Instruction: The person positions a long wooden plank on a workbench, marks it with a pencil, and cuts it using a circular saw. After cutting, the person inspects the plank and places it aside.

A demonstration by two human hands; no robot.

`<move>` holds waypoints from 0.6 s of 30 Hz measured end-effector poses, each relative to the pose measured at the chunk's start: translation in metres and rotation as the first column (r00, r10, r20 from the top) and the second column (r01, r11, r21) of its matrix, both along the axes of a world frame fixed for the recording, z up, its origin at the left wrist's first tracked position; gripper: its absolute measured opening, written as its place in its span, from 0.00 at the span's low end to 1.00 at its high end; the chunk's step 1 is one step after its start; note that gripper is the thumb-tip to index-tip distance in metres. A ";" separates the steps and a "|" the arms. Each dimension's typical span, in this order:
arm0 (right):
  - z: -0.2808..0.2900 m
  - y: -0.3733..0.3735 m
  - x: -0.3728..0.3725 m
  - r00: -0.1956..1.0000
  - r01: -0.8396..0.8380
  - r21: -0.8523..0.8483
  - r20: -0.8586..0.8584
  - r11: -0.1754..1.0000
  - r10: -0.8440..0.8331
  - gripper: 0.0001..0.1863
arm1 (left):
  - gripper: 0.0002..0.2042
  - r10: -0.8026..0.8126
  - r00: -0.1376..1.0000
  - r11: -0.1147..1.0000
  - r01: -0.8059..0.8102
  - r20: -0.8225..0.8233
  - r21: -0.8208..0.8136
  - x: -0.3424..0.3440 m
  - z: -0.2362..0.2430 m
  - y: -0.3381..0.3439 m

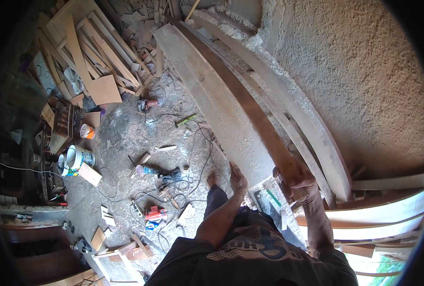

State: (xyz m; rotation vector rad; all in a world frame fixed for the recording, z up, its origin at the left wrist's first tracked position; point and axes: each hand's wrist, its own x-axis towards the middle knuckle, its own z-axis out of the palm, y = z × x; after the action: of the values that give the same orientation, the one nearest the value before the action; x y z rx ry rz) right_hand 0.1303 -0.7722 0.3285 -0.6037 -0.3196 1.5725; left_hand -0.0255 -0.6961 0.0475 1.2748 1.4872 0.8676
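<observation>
A long, wide, pale wooden plank (216, 102) runs from in front of my body up toward the far wall, its face dusty. My left hand (238, 178) grips its left edge close to the near end, with the fingers partly hidden. At the right side of that same end, my right hand (295, 177) is closed round the edge, beside a darker brown wooden strip (250, 107) that follows the plank's length. Whether the strip is the plank's side or a separate board, I cannot tell. Under the near end lies a dusty surface with a green strip (273, 197).
Several dust-covered boards (293, 102) lie to the right along a rough wall (360, 71). Power cords (185, 190), a red power tool (155, 213) and a green-handled tool (185, 120) lie on the floor. White buckets (79, 157) and stacked wood (97, 47) stand left.
</observation>
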 end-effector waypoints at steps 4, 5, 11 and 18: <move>-0.028 -0.019 0.031 0.977 0.038 -0.084 0.212 0.996 -0.019 0.43 | 0.33 -0.028 1.000 0.992 0.028 0.002 -0.125 0.001 0.010 -0.001; -0.039 -0.029 0.043 0.956 0.056 -0.118 0.292 0.991 -0.019 0.44 | 0.32 -0.059 0.998 0.981 0.056 -0.014 -0.187 0.003 0.022 -0.002; -0.081 -0.078 0.105 0.914 -0.052 -0.267 0.375 0.962 0.153 0.40 | 0.31 -0.031 0.999 0.999 0.030 0.041 0.039 -0.011 -0.025 0.008; -0.165 -0.152 0.164 0.848 0.202 -0.541 0.514 0.817 0.130 0.27 | 0.30 -0.060 0.981 0.993 0.039 -0.185 -0.115 -0.010 -0.026 0.011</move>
State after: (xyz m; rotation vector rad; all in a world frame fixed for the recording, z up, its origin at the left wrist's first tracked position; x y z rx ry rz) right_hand 0.2939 -0.9241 0.1635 -1.5390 -0.2276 1.4302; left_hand -0.0358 -0.6856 0.0215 1.3340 1.6214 0.6361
